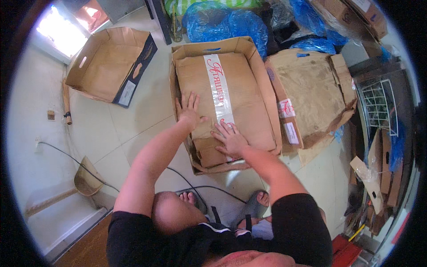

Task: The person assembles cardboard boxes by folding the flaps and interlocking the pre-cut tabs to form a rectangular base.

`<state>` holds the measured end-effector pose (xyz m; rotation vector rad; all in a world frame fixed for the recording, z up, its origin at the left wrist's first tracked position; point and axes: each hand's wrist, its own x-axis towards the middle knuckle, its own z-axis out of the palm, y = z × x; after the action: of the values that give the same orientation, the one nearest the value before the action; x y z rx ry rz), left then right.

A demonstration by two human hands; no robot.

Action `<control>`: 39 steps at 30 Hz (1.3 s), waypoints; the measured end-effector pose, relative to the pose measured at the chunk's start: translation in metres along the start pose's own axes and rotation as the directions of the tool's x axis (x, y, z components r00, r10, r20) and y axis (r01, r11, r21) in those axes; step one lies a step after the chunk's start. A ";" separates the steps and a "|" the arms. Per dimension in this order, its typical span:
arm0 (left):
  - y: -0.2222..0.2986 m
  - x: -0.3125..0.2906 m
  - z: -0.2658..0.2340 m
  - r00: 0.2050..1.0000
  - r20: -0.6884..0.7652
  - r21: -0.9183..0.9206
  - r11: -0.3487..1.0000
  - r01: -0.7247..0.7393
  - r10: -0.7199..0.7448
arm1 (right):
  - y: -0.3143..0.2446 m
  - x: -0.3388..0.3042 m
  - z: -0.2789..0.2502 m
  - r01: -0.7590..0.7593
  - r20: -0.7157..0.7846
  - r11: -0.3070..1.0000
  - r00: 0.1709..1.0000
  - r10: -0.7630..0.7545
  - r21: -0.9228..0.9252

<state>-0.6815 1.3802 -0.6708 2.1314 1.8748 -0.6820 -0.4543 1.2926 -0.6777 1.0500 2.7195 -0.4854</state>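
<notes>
Before me on the floor stands an open cardboard tray box (266,84) with a cutout handle in its far wall. Inside it lies a flat, closed cardboard carton (249,95), sealed with a strip of white tape (216,84) that bears red lettering. My left hand (190,111) rests flat on the carton's left side, fingers spread. Nearer its front edge, my right hand (231,140) presses flat beside the tape, fingers apart. Neither hand grips anything. Whatever the carton contains is hidden.
An open cardboard tray (100,66) stands at the far left. Flattened, stained cardboard (307,84) lies against the box's right side. Blue plastic bags (222,26) are heaped behind. A black cable (209,187) crosses the floor by my feet; a dustpan (88,178) leans near the left wall.
</notes>
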 end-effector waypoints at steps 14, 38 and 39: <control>-0.028 0.162 -0.018 0.866 -0.459 -0.289 0.955 0.068 -0.200 | 0.065 0.022 -0.044 -0.505 -0.049 0.837 0.850 0.525 0.210; -0.008 0.181 0.004 0.908 -0.384 -0.333 0.942 0.036 -0.170 | 0.105 0.010 0.031 -0.576 -0.156 0.807 0.792 0.591 0.133; -0.011 0.182 -0.003 0.935 -0.306 -0.377 0.925 0.054 -0.179 | 0.105 0.012 0.031 -0.575 -0.157 0.805 0.790 0.592 0.144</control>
<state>-0.6773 1.5420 -0.7537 1.9936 2.1116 0.0293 -0.3899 1.3614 -0.7345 1.9606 2.3335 -0.4065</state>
